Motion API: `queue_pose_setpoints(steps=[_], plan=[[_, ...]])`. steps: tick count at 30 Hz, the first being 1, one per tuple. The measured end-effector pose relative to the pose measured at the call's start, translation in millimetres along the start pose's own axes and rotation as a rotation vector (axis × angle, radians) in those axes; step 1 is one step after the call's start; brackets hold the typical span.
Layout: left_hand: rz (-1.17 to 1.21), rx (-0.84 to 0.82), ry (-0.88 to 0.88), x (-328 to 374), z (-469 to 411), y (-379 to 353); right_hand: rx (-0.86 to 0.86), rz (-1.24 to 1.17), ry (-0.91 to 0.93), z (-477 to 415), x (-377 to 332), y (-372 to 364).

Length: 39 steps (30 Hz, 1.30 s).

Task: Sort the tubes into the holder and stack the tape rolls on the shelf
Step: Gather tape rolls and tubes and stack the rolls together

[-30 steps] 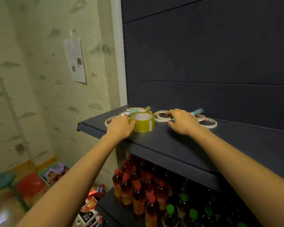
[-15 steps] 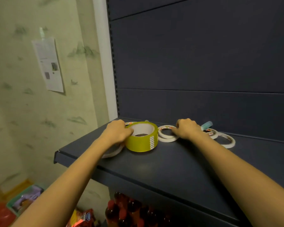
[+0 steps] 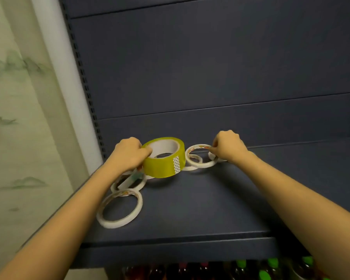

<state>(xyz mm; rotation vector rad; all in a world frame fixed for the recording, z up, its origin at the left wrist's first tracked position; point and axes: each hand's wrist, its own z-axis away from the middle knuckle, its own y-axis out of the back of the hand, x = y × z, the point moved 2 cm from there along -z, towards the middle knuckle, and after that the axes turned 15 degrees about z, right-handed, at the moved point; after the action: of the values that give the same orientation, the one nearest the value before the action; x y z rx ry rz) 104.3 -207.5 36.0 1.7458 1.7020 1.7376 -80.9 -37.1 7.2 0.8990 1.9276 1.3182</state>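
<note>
Tape rolls are lying scattered on the dark shelf [image 3: 190,211] in front of you, and the wide yellow roll [image 3: 164,160] is sitting in the middle of them with its open core facing up. Your left hand [image 3: 128,155] is gripping that roll at its left side, the thumb hooking over the rim while the other fingers are curling round the outer wall. Whether the roll is lifting off the shelf you cannot tell from here. Just to its right, a thin white roll [image 3: 202,165] is lying with a smaller white ring [image 3: 198,158] inside it, and your right hand [image 3: 228,148] is pinching its far right rim with curled fingers. Near and left of the yellow roll, another thin white roll [image 3: 138,184] is carrying a pale tube [image 3: 129,179] lying slantwise across it, blurred. Nearer still, a larger thin white roll [image 3: 119,223] is lying flat, touching that one. Below the shelf's near edge, bottles with green caps [image 3: 271,267] are showing at the right.
</note>
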Motion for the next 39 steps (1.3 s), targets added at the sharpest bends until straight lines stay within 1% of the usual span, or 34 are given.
queue_pose_setpoints(steps=[3, 7, 13, 16, 19, 22, 27, 33, 37, 39], plan=[[0.103, -0.060, -0.079, 13, -4, -22, 0.021, -0.017, -0.099, 26, 29, 11], [0.222, -0.124, -0.180, 50, -6, -56, 0.069, 0.028, -0.242, 66, 79, 30], [0.246, -0.289, -0.350, 134, 15, -119, 0.100, 0.087, -0.470, 137, 170, 60], [0.233, -0.335, -0.439, 184, 31, -148, 0.118, 0.123, -0.567, 173, 218, 77], [0.243, -0.371, -0.485, 231, 49, -178, 0.121, 0.157, -0.638, 207, 268, 93], [0.282, -0.408, -0.512, 278, 69, -210, 0.109, 0.224, -0.691, 236, 321, 111], [0.295, -0.423, -0.557, 355, 99, -259, 0.082, 0.309, -0.748, 272, 408, 137], [0.370, -0.450, -0.547, 441, 132, -323, 0.100, 0.293, -0.763, 313, 507, 155], [0.373, -0.461, -0.576, 496, 150, -360, 0.106, 0.277, -0.777, 332, 564, 166], [0.374, -0.455, -0.593, 523, 156, -375, 0.136, 0.277, -0.794, 340, 590, 171]])
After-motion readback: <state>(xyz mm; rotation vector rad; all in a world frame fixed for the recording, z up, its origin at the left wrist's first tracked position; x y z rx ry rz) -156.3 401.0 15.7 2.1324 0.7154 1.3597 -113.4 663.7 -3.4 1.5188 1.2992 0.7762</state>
